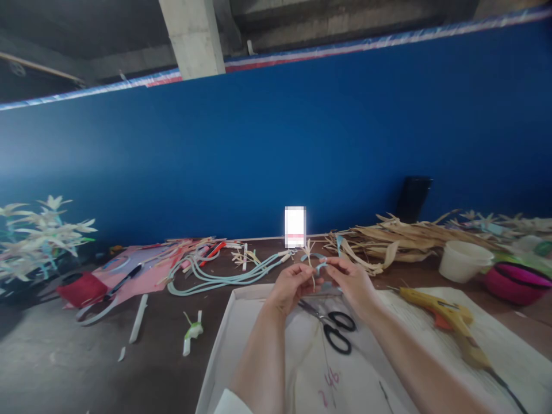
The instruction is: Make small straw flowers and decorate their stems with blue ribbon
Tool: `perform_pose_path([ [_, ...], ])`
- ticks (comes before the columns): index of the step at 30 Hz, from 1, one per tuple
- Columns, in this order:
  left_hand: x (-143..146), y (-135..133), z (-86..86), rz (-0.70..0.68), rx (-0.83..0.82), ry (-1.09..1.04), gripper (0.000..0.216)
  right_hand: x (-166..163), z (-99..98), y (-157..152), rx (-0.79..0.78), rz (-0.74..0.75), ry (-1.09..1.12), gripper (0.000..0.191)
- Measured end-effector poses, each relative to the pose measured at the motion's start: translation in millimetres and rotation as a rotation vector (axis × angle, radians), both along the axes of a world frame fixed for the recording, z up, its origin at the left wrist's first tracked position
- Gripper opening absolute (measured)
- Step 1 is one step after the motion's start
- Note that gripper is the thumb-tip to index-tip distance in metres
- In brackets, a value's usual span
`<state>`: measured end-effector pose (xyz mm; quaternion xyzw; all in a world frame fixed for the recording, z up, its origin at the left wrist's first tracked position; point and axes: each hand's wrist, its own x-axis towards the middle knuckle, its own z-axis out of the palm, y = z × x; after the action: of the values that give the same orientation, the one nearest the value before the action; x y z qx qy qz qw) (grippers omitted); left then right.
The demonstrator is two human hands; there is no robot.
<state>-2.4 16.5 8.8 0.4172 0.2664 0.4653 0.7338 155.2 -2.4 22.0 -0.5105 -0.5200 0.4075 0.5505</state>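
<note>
Above the white box lid [227,322], my left hand [290,286] pinches a thin pale straw-coloured stem [309,261], whose split top stands up from the fingers. My right hand [351,282] is closed close beside it, gripping a light blue strip [321,266] that meets the stem. Whether the strip is wound round the stem or only touches it, I cannot tell. Just below both hands, black-handled scissors [338,339] lie in the lid, their blade tips partly under my left hand.
On the right are a yellow glue gun [452,319] on paper, a white cup [463,261], a pink bowl [515,283] and dried husks [388,238]. Leftward lie a pale blue cord bundle [215,282], a red spool [81,289] and pale artificial flowers [52,230]. A blue partition [259,149] stands behind.
</note>
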Motion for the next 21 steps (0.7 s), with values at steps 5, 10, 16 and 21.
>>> perform_pose_path([
  [5,1.2,1.1,-0.7,0.018,0.033,0.018,0.033,5.7,-3.1,2.2,-0.139,0.108,0.301,0.029],
  [10,2.5,-0.2,0.9,0.011,0.027,0.035,0.032,11.1,0.6,1.8,-0.195,0.148,0.366,0.03],
  [16,4.2,-2.0,3.5,0.003,0.029,0.048,0.031,8.5,1.1,2.0,-0.163,0.107,0.276,0.028],
  [21,4.7,-0.5,0.4,0.003,0.042,0.046,0.03,10.1,2.6,2.4,-0.173,0.103,0.426,0.023],
])
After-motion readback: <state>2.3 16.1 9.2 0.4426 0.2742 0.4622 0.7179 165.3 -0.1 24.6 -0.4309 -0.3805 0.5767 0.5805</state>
